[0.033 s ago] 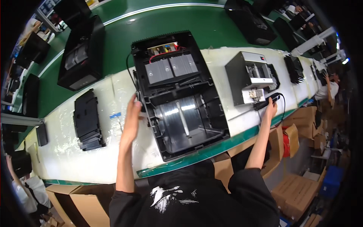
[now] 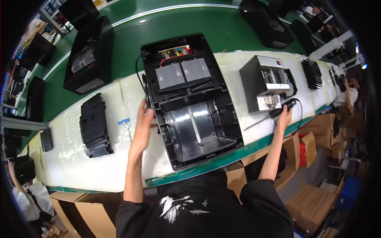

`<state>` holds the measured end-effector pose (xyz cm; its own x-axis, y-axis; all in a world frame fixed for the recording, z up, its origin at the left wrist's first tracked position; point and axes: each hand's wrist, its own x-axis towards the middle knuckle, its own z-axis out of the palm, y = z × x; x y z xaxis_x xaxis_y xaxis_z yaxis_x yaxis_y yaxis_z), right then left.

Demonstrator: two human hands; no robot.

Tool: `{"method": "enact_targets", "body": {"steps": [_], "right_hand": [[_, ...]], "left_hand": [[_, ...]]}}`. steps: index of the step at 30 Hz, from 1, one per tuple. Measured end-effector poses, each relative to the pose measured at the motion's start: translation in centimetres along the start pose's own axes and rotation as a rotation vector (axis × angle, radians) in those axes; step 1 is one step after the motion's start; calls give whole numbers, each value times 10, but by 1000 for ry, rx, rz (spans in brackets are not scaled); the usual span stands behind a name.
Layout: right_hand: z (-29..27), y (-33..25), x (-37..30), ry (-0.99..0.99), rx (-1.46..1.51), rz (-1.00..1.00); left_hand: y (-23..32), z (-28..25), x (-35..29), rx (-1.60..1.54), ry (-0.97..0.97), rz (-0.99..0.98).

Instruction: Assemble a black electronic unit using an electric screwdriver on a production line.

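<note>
A large open black plastic casing (image 2: 159,131) lies before me, with two grey battery blocks (image 2: 182,72) and a small circuit board in its far half. Its near half is a hollow bay with a shiny dark floor. My left hand (image 2: 142,129) is at the casing's left side, fingers stretched out and nothing held; whether it presses on the wall cannot be told. In my right hand (image 2: 284,117) is a black electric screwdriver (image 2: 276,112), its long thin bit pointing left just above the table and its cable looping off right. A grey-and-black screw feeder (image 2: 262,83) stands just beyond that hand.
Left on the white-covered table (image 2: 119,166) lies a stack of black plastic panels (image 2: 95,127). More black casings (image 2: 88,59) stand on the green surface behind. Black parts (image 2: 311,74) lie at right. Cardboard boxes (image 2: 311,202) crowd the floor. Other people work at both far sides.
The whole view has shifted slightly, so everything sits a little further right in it. Both hands keep their places beside the casing and the screw feeder.
</note>
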<state>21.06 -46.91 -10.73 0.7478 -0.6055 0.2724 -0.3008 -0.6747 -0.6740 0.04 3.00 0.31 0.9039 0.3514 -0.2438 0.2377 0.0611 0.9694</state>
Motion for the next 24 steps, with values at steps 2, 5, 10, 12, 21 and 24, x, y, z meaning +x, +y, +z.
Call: {"method": "enact_targets", "body": {"steps": [2, 5, 10, 12, 21, 24], "right_hand": [[-8, -30, -49, 100, -102, -263], [-24, -94, -147, -17, 543, -336], [-29, -149, -254, -382, 1211, -133], [-39, -186, -223, -338, 1036, -438], [-45, -388, -42, -244, 1156, -810], [19, -367, 67, -47, 482, -825]], "left_hand": [[5, 5, -9, 208, -62, 53], [3, 9, -1, 359, -117, 61], [17, 8, 6, 208, -252, -127], [22, 12, 15, -13, -146, -240], [50, 34, 143, -706, -67, 267], [120, 55, 156, -1130, -294, -67]]}}
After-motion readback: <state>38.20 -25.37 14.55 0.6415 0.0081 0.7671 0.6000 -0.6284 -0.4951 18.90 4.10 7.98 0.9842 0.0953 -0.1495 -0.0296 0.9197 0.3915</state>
